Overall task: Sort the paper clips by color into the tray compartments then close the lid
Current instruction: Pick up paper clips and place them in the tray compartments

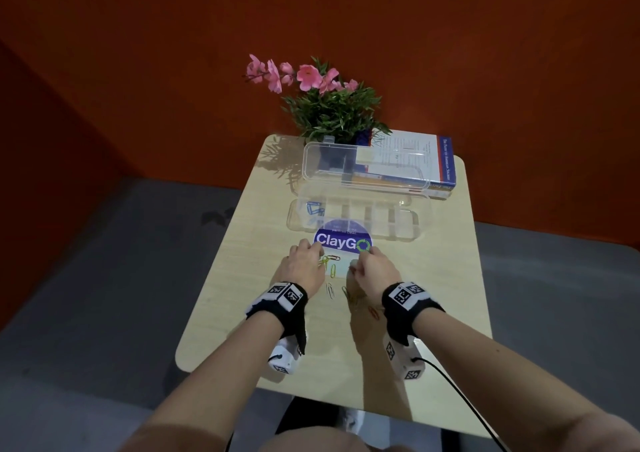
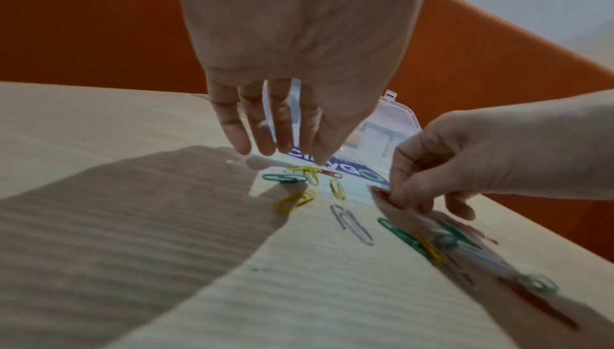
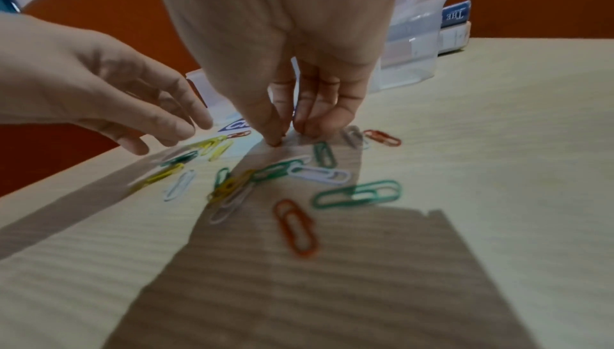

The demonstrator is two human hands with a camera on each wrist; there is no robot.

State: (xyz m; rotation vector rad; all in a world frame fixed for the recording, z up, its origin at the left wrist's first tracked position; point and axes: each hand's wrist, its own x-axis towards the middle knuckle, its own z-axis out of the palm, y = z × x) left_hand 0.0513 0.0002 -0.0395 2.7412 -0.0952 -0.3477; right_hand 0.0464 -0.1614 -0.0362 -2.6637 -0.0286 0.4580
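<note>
A clear tray (image 1: 414, 238) stands mid-table with its lid (image 1: 313, 160) up; blue clips (image 1: 314, 208) lie in its leftmost compartment. Loose paper clips are scattered in front of it: yellow clips (image 2: 309, 171), a green clip (image 3: 357, 193), a white clip (image 3: 319, 172) and an orange-red clip (image 3: 295, 228). My left hand (image 2: 292, 151) reaches down with straight fingers, its tips touching the yellow clips. My right hand (image 3: 287, 137) has thumb and fingers pinched together at the table; in the left wrist view it pinches a red clip (image 2: 380, 193).
A round ClayGo sticker (image 1: 343, 240) lies between the tray and the hands. A potted plant with pink flowers (image 1: 329, 105) and stacked books (image 1: 415, 160) stand behind the tray. The table is small, with its edges close on both sides.
</note>
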